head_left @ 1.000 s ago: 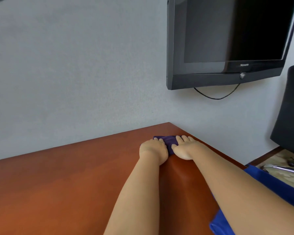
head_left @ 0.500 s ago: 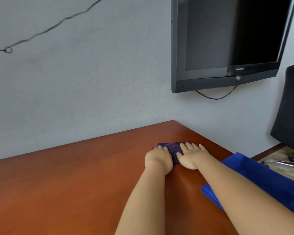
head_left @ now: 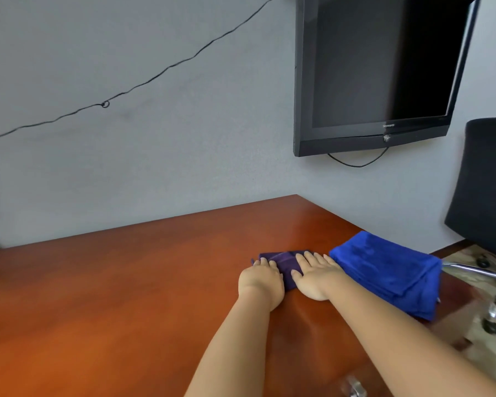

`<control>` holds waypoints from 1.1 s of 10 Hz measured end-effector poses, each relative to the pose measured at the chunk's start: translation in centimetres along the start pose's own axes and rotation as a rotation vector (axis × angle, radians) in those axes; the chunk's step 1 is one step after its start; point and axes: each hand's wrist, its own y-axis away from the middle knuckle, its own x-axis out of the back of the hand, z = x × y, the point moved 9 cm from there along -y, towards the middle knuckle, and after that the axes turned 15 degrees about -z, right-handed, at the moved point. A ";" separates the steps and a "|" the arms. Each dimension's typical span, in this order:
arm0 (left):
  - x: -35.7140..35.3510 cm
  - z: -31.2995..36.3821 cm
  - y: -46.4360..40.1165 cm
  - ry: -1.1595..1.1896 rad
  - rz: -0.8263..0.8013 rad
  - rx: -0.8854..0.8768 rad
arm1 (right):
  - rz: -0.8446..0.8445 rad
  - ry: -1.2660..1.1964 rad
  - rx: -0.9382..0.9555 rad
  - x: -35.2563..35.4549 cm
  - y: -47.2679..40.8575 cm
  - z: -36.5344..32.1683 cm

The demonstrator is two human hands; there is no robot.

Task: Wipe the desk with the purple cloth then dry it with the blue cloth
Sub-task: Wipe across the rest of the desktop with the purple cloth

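Desk (head_left: 126,296) glossy wood; purple cloth (head_left: 284,260), blue cloth (head_left: 384,267) soft plush fabric.

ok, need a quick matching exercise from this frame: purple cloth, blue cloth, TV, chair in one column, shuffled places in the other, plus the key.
Things:
1. purple cloth
2. blue cloth
3. TV
4. chair

Places:
A. mounted on the wall
B. folded at the desk's right edge, no hand on it
C. on the floor beyond the desk's right end
D. under both hands on the desk

Pairs: 1-D, 2-B, 3-A, 4-C. The left hand and right hand press the purple cloth onto the desk.
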 end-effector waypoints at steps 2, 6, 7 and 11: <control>-0.8 0.1 4.7 0.043 0.024 0.021 | -0.010 -0.060 0.029 -1.9 3.2 -1.0; -2.1 0.7 10.0 0.035 0.052 0.057 | 0.014 -0.070 0.065 -4.1 7.1 -1.9; -2.2 0.8 10.3 0.031 0.046 0.057 | 0.005 -0.076 0.069 -4.3 7.4 -2.0; 0.2 -0.3 3.6 0.019 0.063 0.046 | 0.003 -0.077 0.084 -1.1 1.5 -1.6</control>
